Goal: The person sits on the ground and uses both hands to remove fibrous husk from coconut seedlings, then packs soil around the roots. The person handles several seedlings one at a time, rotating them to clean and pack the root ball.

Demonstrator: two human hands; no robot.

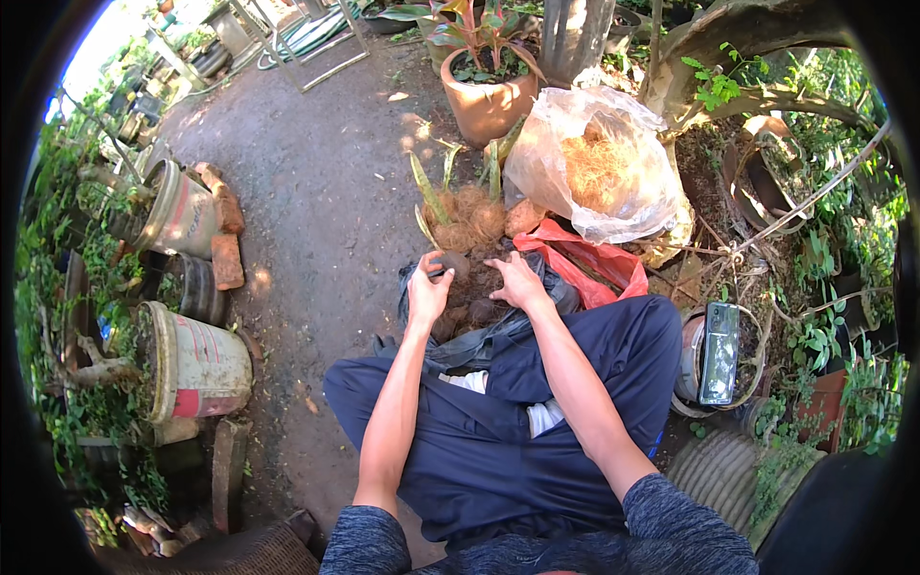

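Observation:
My left hand (pixel 429 286) has its fingers curved at a round brown ball (pixel 454 267), with thumb and fingers along its left side. My right hand (pixel 516 279) is spread with the fingers apart, over brown fibrous material (pixel 480 277) in an open dark plastic bag (pixel 557 284). More dark round lumps (pixel 483 310) lie in the bag near my legs. Just beyond it stand several fibre-wrapped balls (pixel 471 215) with stiff green leaves (pixel 425 188) rising from them. Whether my right fingertips press into the fibre is hard to tell.
A clear plastic bag of orange-brown fibre (pixel 596 169) stands at the upper right, beside a red plastic bag (pixel 593 266). Behind is a terracotta pot (pixel 492 104). Potted plants in buckets (pixel 205 363) and bricks (pixel 227 262) line the left. A phone (pixel 719 352) rests on a bucket at right.

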